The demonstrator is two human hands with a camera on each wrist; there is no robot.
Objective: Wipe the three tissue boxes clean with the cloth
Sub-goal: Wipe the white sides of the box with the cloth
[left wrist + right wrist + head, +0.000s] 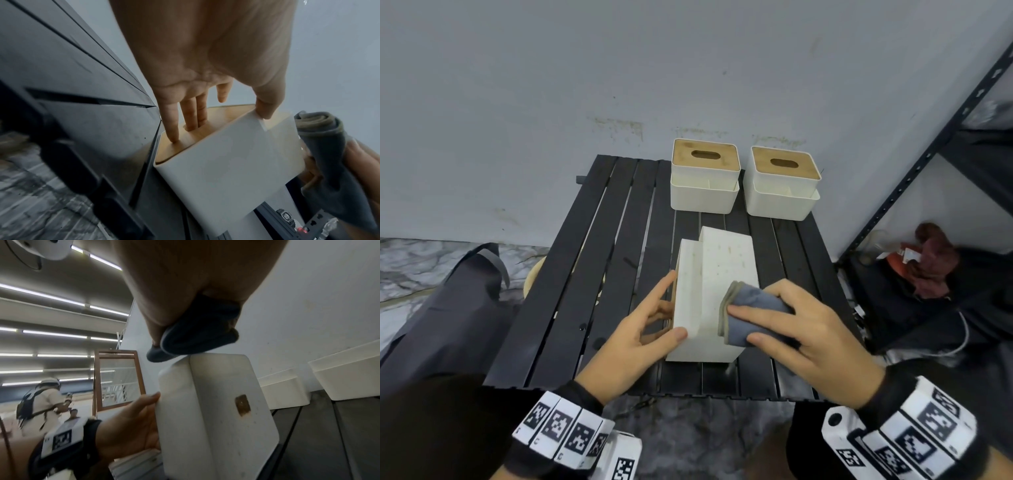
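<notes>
One white tissue box (717,270) lies tipped on its side in the middle of the black slatted table (619,240), its speckled base facing up. My left hand (650,318) grips it: the thumb sits on the near corner and the fingers are on the wooden lid (232,113), two of them in the slot. My right hand (791,325) holds a folded blue-grey cloth (750,308) against the box's upper right edge. A brown stain (242,405) marks the base. Two more white boxes (704,181) (782,186) with wooden lids stand upright at the table's back edge.
A grey wall rises right behind the table. A black metal shelf (928,154) stands at the right with a dark red bundle (931,263) on its lower level. A dark bag (448,301) lies on the floor at the left. Another person (41,402) is far off.
</notes>
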